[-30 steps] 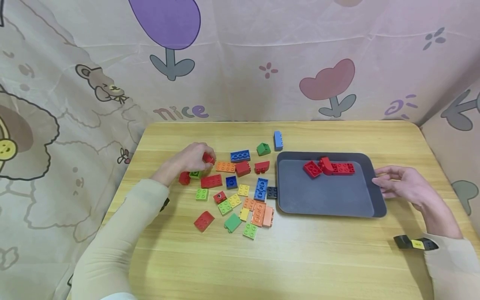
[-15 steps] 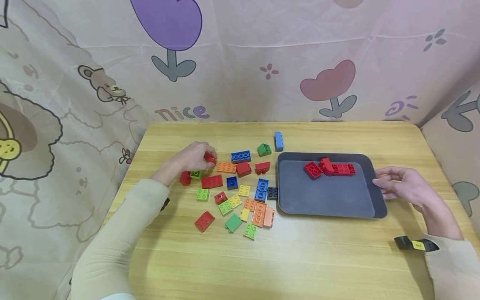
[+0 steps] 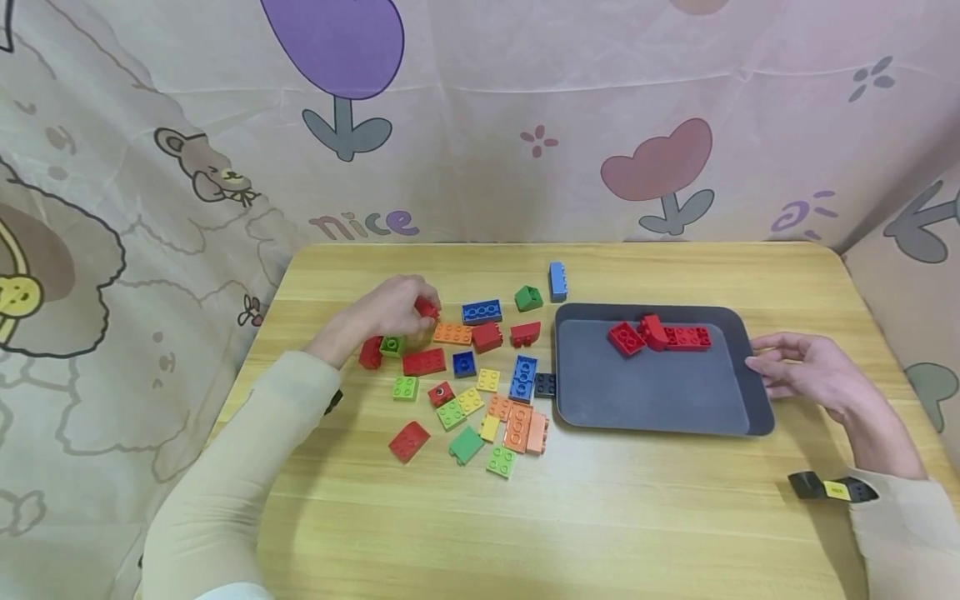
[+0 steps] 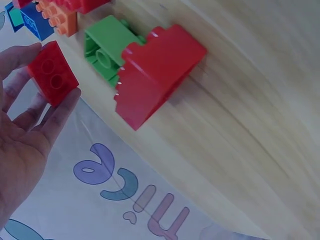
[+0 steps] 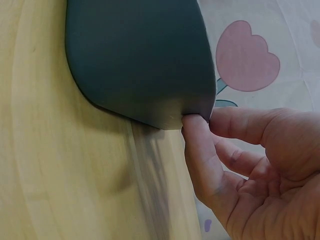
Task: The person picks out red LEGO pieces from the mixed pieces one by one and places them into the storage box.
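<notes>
My left hand [image 3: 393, 308] pinches a red building brick [image 4: 53, 74] between thumb and fingertips, at the far left of the heap of loose bricks. In the left wrist view two round hollows show on the held brick's face. Near it a green brick [image 4: 107, 47] lies against a red sloped brick [image 4: 162, 65] on the table. At the other side, my right hand [image 3: 806, 371] grips the right rim of a dark grey tray [image 3: 645, 404] with thumb and finger. Inside the tray lie a red brick [image 3: 626, 339], a red curved brick [image 3: 653, 332] and a long red brick [image 3: 687, 337].
Several loose bricks in blue, orange, yellow, green and red spread left of the tray on the wooden table [image 3: 637, 517]. A black brick [image 3: 545, 384] sits right at the tray's left wall. Behind the table hangs a printed cloth [image 3: 480, 125].
My left hand has shifted slightly right and toward the back of the table, with the red brick in its fingers. The right hand and the tray have stayed in place.
</notes>
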Action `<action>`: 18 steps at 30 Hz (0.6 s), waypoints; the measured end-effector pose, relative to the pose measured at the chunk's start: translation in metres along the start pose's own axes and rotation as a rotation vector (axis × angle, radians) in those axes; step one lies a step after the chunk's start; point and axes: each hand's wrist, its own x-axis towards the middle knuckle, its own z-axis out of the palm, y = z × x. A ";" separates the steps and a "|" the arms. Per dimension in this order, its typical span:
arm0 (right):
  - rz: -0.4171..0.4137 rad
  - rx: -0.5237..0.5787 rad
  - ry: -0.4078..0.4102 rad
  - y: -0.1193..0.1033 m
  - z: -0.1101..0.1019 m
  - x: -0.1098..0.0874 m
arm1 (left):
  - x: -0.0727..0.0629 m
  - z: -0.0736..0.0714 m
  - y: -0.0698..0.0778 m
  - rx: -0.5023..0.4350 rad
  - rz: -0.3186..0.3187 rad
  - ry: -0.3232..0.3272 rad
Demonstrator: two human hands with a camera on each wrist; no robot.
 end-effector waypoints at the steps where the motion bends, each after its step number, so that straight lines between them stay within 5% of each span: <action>1: 0.000 -0.001 -0.001 0.000 0.000 0.000 | 0.000 -0.001 0.001 0.004 0.003 0.002; 18: 0.002 -0.012 -0.005 0.000 0.000 0.001 | 0.011 -0.008 0.031 0.017 0.065 0.008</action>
